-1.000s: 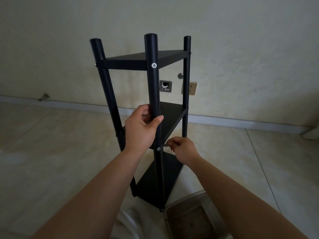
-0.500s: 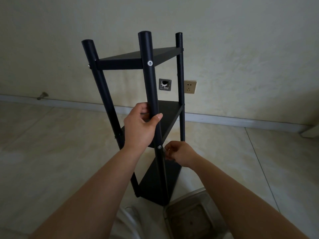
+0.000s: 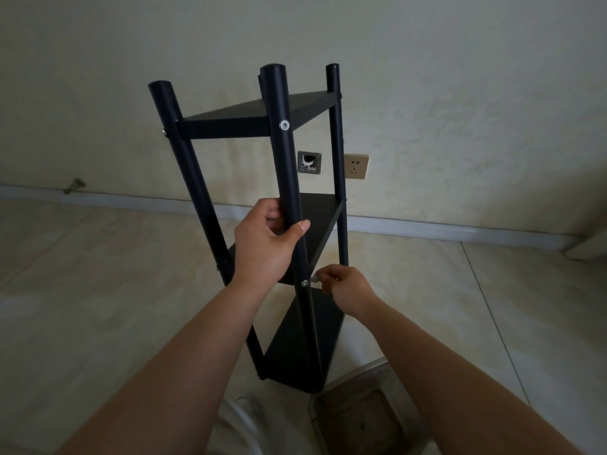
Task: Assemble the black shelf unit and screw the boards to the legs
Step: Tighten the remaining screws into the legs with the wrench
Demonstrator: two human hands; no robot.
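On pale floor tiles (image 3: 98,307) stands the shelf unit (image 3: 289,178).

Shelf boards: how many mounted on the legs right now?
3. Top board near the leg tops; middle board behind the left hand, partly hidden; bottom board near the floor, below the right hand.
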